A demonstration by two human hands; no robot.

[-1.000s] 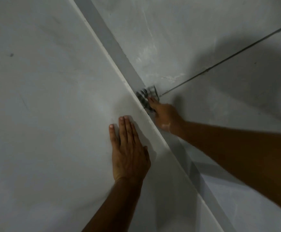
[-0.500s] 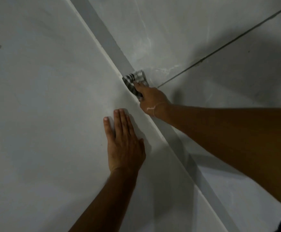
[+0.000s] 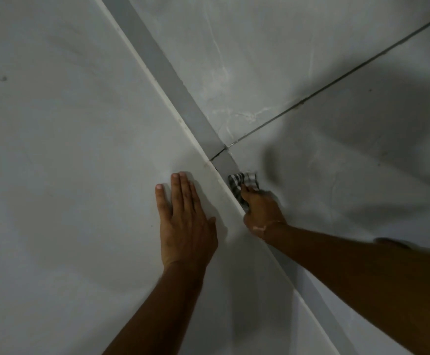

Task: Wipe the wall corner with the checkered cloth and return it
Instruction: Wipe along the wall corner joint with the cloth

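The black-and-white checkered cloth (image 3: 242, 183) is bunched against the grey baseboard strip (image 3: 157, 65) where the white wall (image 3: 68, 149) meets the floor. My right hand (image 3: 262, 213) is shut on the cloth and presses it into that corner, just below the joint in the strip. Part of the cloth is hidden under my fingers. My left hand (image 3: 183, 221) lies flat on the wall with fingers together, palm down, holding nothing, a short way left of the cloth.
Grey marbled floor tiles (image 3: 298, 60) fill the right side, crossed by a dark grout line (image 3: 336, 78) that runs to the strip. A dark shadow falls over the tiles at the right. The wall takes up the whole left half.
My right hand has slid the cloth back down along the baseboard, from above the grout line to below it. My left hand stays flat on the wall.
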